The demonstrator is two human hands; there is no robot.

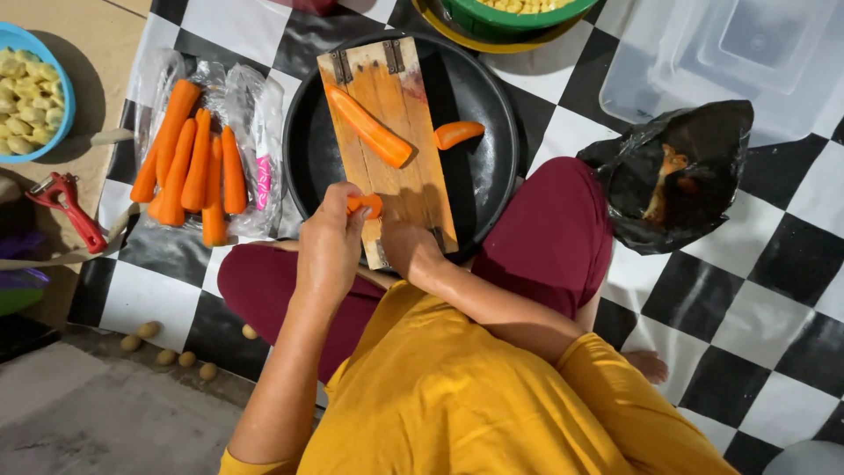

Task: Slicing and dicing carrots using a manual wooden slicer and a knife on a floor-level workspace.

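Observation:
My left hand (330, 242) pinches a small orange carrot piece (367, 205) over the near end of a wooden board (413, 189). The board has metal hinges and lies across a round black pan (492, 97). My right hand (409, 251) is closed on the board's near end, just right of the left hand. Anything else in it is hidden. A long halved carrot (374, 132) lies slantwise on the board. Another carrot chunk (457, 134) sits in the pan to the board's right.
Several peeled carrots (189, 163) lie on a clear plastic bag left of the pan, with a red peeler (66, 207) further left. A blue bowl (63, 114), green bowl (492, 19), clear plastic tubs (730, 53) and black bag of peelings (677, 176) surround the checkered mat (765, 290).

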